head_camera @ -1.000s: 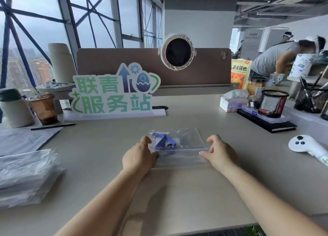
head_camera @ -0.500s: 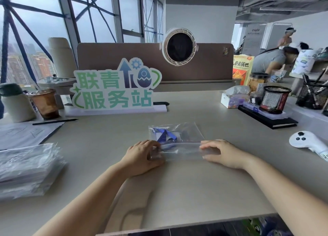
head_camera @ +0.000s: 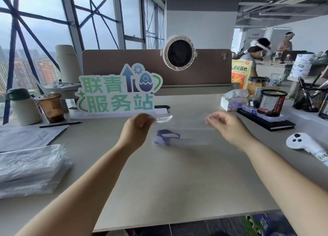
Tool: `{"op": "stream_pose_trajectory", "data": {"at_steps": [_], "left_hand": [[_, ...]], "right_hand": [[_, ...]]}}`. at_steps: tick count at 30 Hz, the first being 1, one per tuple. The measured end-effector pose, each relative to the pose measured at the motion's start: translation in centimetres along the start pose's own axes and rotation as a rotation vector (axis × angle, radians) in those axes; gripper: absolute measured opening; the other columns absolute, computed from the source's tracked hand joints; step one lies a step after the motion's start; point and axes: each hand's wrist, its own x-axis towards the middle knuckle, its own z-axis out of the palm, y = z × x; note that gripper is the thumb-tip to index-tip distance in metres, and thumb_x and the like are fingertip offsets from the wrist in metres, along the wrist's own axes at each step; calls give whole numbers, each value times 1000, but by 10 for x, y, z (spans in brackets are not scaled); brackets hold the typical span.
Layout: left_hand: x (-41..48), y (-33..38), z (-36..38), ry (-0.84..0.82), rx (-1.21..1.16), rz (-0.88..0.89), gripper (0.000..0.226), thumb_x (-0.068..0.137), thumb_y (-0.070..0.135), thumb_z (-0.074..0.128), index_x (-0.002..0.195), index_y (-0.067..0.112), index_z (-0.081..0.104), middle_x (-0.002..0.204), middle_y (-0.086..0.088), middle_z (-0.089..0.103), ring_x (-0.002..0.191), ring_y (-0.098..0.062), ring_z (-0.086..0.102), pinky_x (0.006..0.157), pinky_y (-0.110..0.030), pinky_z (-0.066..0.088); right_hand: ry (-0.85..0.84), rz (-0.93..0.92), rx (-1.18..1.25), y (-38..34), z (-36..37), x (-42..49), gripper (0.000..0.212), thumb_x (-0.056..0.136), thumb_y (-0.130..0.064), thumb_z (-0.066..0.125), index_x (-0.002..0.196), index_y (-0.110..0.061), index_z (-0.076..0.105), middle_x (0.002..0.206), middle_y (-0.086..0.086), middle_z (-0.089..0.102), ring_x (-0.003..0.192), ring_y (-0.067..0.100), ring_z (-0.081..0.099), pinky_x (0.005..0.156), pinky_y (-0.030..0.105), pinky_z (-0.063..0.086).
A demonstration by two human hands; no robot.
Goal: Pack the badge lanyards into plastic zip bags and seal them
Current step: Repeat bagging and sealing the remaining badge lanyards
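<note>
Nearest us on the left of the counter (head_camera: 177,182) sits a stack of clear bags (head_camera: 30,168). Further out we've got the zip bag (head_camera: 186,132) held up above the counter, pretty blurry: left grip (head_camera: 136,127) pinching its top left corner, right grip (head_camera: 229,127) curled onto the top right. The purple lanyard (head_camera: 166,137) sits inside, down at the left end. Behind that stands the green sign (head_camera: 117,95) and a round fan (head_camera: 179,55)

Clear plastic zip bag (head_camera: 186,129), blurred, spread wide in the air at mid scene. Blue lanyard (head_camera: 167,137) bunched inside, low in the left end.
</note>
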Motion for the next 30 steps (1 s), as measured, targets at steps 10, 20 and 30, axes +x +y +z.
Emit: {"op": "stream_pose_trajectory", "data": {"at_steps": [10,20,30], "left_hand": [[25,26,-13,-148,-486,-431,22,95,26,53,108,11,61,101,-6,70,76,-14,66,74,-25,50],[40,15,7,-211,-424,-411,21,89,24,63,89,4,65,70,3,71,56,-2,63,57,-18,48],[-6,-26,45,-392,186,-555,29,80,41,67,66,18,57,69,-4,59,56,-18,51,53,-23,36]], "right_hand": [[-55,165,253,-18,9,23,8,83,-1,66,82,-9,62,85,12,65,72,17,64,62,14,53],[31,284,286,-13,6,50,10,85,-18,67,79,-13,61,73,4,66,50,6,64,53,15,49],[-150,484,-343,64,24,-1,39,75,-47,72,69,-14,53,66,0,52,65,18,49,60,28,34]]}}
